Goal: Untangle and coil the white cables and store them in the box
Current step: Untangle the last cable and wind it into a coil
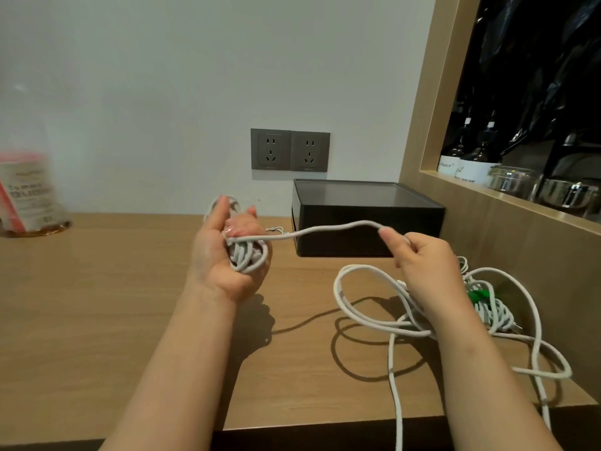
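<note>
My left hand (224, 255) is raised over the wooden desk, with a small coil of white cable (248, 255) wound round its fingers and lying in its palm. From the coil a strand of the same cable (328, 230) runs right to my right hand (429, 265), which pinches it between thumb and fingers. Below and right of that hand a loose tangle of white cable (367, 317) lies on the desk, and part of it hangs over the front edge. A second bundle with a green tie (481, 296) sits behind my right wrist. The black box (367, 206) stands at the back, against the wall.
Two grey wall sockets (290, 150) sit above the box. A blurred container with a red and white label (29, 196) stands at the far left. On the right a wooden shelf frame (432, 125) holds dark bottles (471, 157) and glassware. The desk's front edge (325, 424) is near.
</note>
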A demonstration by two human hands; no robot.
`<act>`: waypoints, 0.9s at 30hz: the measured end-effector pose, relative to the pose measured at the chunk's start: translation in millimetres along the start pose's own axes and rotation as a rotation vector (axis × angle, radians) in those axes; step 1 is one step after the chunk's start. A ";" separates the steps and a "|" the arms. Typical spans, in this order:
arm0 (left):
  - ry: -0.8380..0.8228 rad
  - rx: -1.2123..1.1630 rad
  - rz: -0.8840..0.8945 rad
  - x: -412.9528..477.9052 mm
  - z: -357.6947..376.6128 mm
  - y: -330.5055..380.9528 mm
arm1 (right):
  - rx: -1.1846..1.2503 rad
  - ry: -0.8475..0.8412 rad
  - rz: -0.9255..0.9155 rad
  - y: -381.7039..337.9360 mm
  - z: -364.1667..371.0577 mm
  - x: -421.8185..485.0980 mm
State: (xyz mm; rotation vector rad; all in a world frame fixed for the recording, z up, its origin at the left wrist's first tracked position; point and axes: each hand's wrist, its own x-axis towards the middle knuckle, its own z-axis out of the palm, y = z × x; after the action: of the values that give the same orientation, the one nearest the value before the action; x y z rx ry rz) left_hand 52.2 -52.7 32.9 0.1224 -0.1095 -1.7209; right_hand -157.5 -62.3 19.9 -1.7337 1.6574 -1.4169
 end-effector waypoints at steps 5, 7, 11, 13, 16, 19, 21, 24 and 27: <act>-0.259 0.150 -0.302 2.1 -8.1 -13.7 | 0.161 -0.052 0.177 -1.5 3.4 2.6; -0.376 0.122 -0.374 2.7 -9.8 -14.3 | 0.217 -0.096 0.238 -1.8 2.3 2.8; -0.543 0.103 -0.387 3.3 -11.3 -12.3 | 0.206 -0.089 0.260 -1.9 3.1 2.1; -0.598 0.078 -0.349 2.1 -11.5 -18.5 | 0.212 -0.041 0.266 -3.3 5.6 2.4; -0.613 0.106 -0.328 0.8 -10.6 -24.4 | 0.266 0.042 0.279 -5.8 5.9 2.0; -0.566 0.254 -0.296 -1.5 -6.3 -31.2 | 0.286 0.085 0.243 -7.4 3.8 0.2; -0.392 0.443 -0.170 -3.9 -0.2 -32.9 | 0.276 0.068 0.195 -10.8 2.3 -1.2; -0.172 0.732 0.062 -5.6 4.6 -33.8 | 0.256 0.017 0.116 -18.6 0.9 -3.2; -0.116 0.895 0.111 -4.6 4.6 -32.7 | 0.248 -0.033 0.053 -24.1 -0.7 -5.0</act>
State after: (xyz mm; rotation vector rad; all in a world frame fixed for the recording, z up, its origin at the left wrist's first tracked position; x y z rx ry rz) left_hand 20.3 -43.1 32.9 0.6586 -0.9512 -1.4567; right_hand -144.2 -51.5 37.5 -1.5559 1.4307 -1.4905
